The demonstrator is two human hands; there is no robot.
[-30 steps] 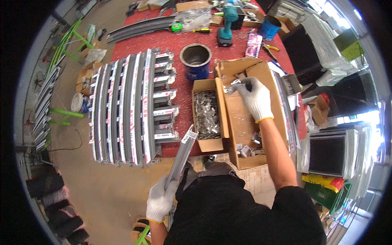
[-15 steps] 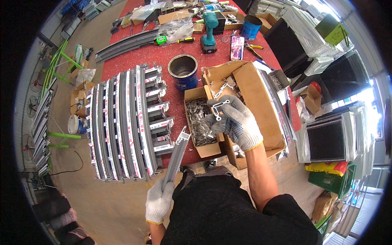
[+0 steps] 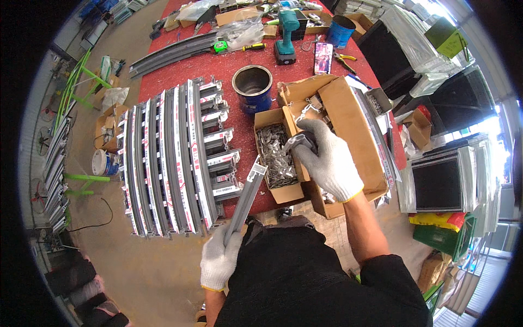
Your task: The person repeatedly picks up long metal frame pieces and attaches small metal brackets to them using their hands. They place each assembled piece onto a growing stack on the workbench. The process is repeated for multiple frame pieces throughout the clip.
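Your left hand (image 3: 219, 260) has its fingers wrapped shut around the near end of a grey aluminium profile (image 3: 245, 199), and the bar slants up and away from your belly so its open far end hangs over the near edge of the red tabletop (image 3: 239, 65), just beside the row of curved rails (image 3: 163, 158). Your right hand (image 3: 327, 161) is over the cardboard boxes, fingers closed on a small grey metal corner piece (image 3: 299, 143), right above the small box of metal brackets (image 3: 278, 158).

My take on handling: that profile looks stiff and light for its length, a hollow extrusion, so it shouldn't sag. But you're holding it at one end, so the far tip will want to swing around. Sliding your grip closer to the middle would probably steady it. The finish looks smooth, so knit gloves may slip on it; pinch across the flat faces rather than the ribbed edges. Cut ends can be sharp, glad you've got gloves on.

The corner piece looks small, hard and solid, not fragile at all, just fiddly in gloves. Hold it by the outer leg so the other leg stays free.
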